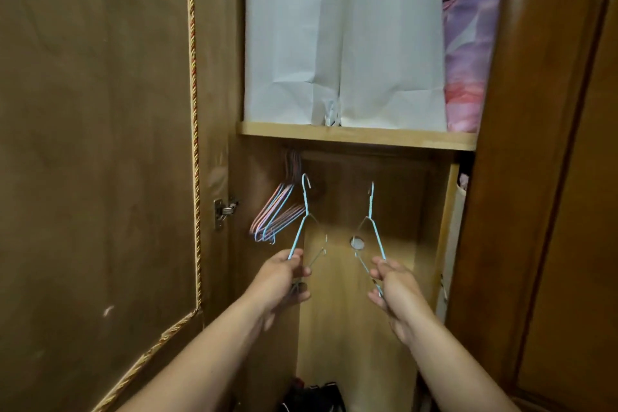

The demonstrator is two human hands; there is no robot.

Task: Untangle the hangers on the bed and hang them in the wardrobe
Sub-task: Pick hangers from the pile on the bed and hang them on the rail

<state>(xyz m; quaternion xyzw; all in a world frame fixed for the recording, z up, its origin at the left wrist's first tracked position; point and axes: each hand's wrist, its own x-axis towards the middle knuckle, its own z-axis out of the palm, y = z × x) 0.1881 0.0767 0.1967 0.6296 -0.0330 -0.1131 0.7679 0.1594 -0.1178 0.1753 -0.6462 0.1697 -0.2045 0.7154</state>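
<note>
The open wardrobe [347, 278] holds a bunch of hung hangers [277, 216] at far left under the shelf [356, 136]. Each grip clenches one blue wire hanger: left hand [284, 278] on the left hanger [302, 214], right hand [393, 284] on the right hanger [369, 227]. The rail seems hidden behind the shelf, so lift each hook above it, then lower one at a time.

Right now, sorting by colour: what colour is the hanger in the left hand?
Light blue hanger, head view.

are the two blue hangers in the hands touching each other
Apart. The head view shows wardrobe back panel between the left hanger in the left hand and the right hanger in the right hand.
</note>
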